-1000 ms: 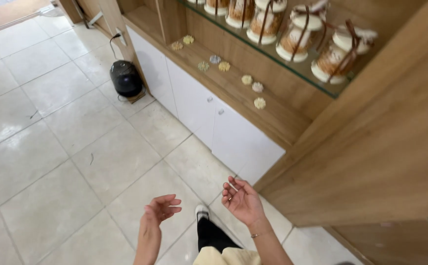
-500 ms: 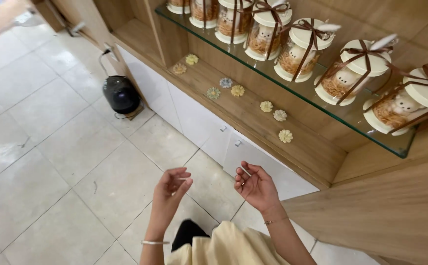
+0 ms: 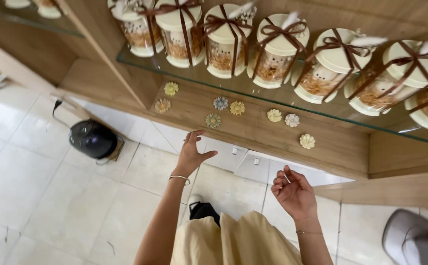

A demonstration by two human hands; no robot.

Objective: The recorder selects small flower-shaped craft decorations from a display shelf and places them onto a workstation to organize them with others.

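My left hand (image 3: 193,153) is stretched forward with fingers apart, holding nothing, its fingertips near the front edge of the wooden shelf (image 3: 253,128). Small flower-shaped pieces lie on that shelf; the closest to my left hand is a grey-green flower (image 3: 213,120). My right hand (image 3: 293,192) hovers lower and to the right, palm up, fingers loosely curled; a thin light sliver shows at its fingers, and I cannot tell what it is. A cream flower (image 3: 307,141) lies above the right hand.
A glass shelf (image 3: 253,91) above carries several cream-lidded jars (image 3: 278,49) tied with brown ribbon. White cabinet doors (image 3: 233,156) sit under the wooden shelf. A round black appliance (image 3: 93,139) stands on the tiled floor at left. A grey object (image 3: 415,240) is at bottom right.
The view has swung up and closer to the shelves. My left hand has reached forward to the wooden shelf's edge; my right hand has stayed low and drifted right.
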